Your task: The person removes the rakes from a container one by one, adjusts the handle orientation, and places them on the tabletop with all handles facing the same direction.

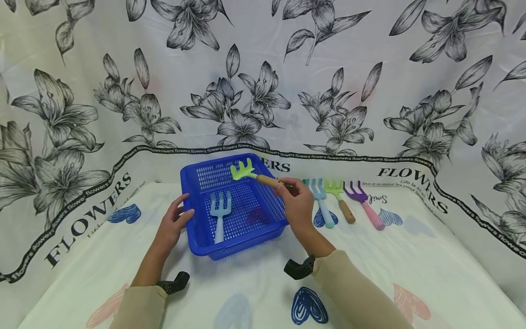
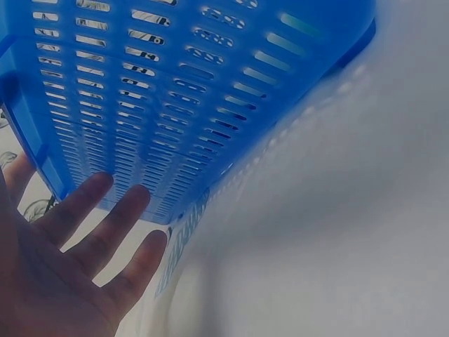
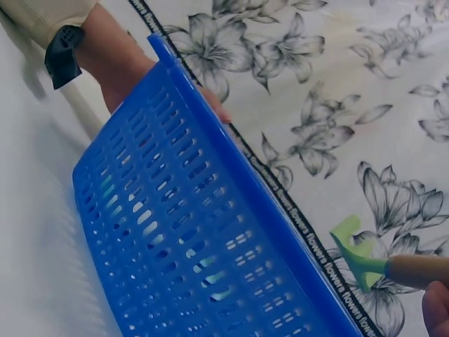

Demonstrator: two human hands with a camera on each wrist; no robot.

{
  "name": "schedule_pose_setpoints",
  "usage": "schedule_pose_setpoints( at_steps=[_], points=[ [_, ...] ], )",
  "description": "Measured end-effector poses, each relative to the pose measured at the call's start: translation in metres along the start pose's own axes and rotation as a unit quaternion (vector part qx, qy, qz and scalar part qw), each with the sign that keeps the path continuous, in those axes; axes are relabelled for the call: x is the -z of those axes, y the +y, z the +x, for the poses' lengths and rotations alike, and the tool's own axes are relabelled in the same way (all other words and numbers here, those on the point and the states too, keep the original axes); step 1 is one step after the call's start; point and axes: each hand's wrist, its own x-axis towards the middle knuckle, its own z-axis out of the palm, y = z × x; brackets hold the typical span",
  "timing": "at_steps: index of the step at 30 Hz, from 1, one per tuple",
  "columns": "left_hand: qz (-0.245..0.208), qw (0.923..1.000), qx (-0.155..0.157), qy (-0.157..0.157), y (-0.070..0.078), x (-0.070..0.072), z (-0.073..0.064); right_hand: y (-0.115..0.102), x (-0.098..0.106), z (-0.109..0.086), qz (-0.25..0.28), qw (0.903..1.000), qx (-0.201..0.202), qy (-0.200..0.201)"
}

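Observation:
In the head view my right hand (image 1: 297, 201) pinches the wooden handle of a small hand rake with a lime-green head (image 1: 242, 169), held above the back right of a blue plastic basket (image 1: 242, 246). The rake's green head (image 3: 361, 256) also shows beyond the basket rim in the right wrist view. My left hand (image 1: 172, 224) grips the basket's left rim, thumb over the edge and fingers against the perforated outer side (image 2: 140, 105). Inside the basket lies a light blue hand rake (image 1: 221, 210), tines toward the back.
Right of the basket lie a light blue rake (image 1: 322, 205), a green rake with a wooden handle (image 1: 340, 201) and a purple rake with a pink handle (image 1: 365, 205). Something green beside them is partly hidden by my right hand. A flower-printed cloth (image 1: 242, 27) hangs behind.

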Motion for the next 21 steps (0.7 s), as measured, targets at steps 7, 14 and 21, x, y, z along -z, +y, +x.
schedule_pose_setpoints(
  at_steps=[7, 14, 21],
  points=[
    [-0.002, 1.0000, 0.002, 0.000, 0.000, 0.001, -0.002, 0.002, 0.019, 0.006, -0.016, 0.9996, 0.021, 0.014],
    [-0.004, 1.0000, 0.005, -0.002, -0.001, 0.001, -0.001, 0.002, 0.049, 0.016, -0.022, 0.9988, 0.023, 0.038],
    [-0.007, 0.9999, 0.006, -0.004, 0.000, 0.000, -0.001, 0.004, 0.078, 0.022, -0.015, 0.9982, -0.013, 0.056]
  ],
)
